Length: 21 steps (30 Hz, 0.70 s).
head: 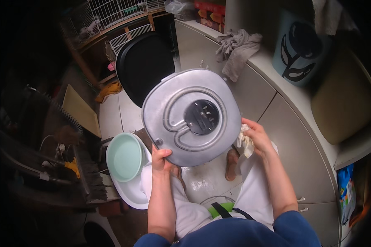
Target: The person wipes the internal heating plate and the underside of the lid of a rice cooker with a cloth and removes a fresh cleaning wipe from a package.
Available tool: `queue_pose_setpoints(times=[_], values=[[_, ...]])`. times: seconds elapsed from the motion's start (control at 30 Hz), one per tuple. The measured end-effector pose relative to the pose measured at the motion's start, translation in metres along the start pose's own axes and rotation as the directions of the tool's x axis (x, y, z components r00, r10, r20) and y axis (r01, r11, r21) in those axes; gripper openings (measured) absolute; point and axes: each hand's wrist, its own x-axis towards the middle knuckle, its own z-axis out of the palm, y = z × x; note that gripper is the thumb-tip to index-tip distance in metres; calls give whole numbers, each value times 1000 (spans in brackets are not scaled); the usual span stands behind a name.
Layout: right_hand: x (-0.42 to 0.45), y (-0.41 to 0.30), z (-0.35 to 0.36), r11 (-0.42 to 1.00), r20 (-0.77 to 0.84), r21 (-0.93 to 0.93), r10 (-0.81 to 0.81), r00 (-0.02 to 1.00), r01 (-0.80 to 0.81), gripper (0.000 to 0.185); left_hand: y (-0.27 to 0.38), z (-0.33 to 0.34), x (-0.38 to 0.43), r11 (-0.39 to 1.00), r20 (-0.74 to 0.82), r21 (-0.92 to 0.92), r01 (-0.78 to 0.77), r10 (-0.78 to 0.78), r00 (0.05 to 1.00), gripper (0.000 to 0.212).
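Note:
A rounded-square metal heating plate [154,114] is held up before me with one face towards me. That face shows a ring-shaped heating element [168,108] and a round black plastic connector block [198,123] with metal prongs. My left hand [162,159] grips the plate's lower left rim, thumb on the near face and fingers hidden behind. At the right rim, my right hand [259,139] pinches a crumpled, stained white tissue or cloth [246,142]. Some of its fingers go behind the rim, so I cannot tell whether they also support the plate.
Low on the left, a mint-green basin [125,159] sits in a white tub [134,197]. Beyond the plate stands a black chair or stool [145,61]. A grey cloth [239,49] hangs over the curved counter [296,105] on the right. Wire cages [117,12] stand at the back.

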Motion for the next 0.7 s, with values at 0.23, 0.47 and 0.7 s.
queue_pose_setpoints(times=[0.23, 0.47, 0.7], values=[[0, 16, -6, 997, -8, -51, 50, 999, -50, 49, -5, 6, -11, 982, 31, 176, 70, -77, 997, 62], [-7, 31, -25, 979, -24, -204, -6, 1000, 1, 46, -8, 36, -24, 953, 86, 290, 91, -121, 989, 60], [-15, -1, -23, 701, -143, -593, -575, 805, 396, 32, -10, 56, -29, 939, 112, 336, 75, -119, 987, 59]])
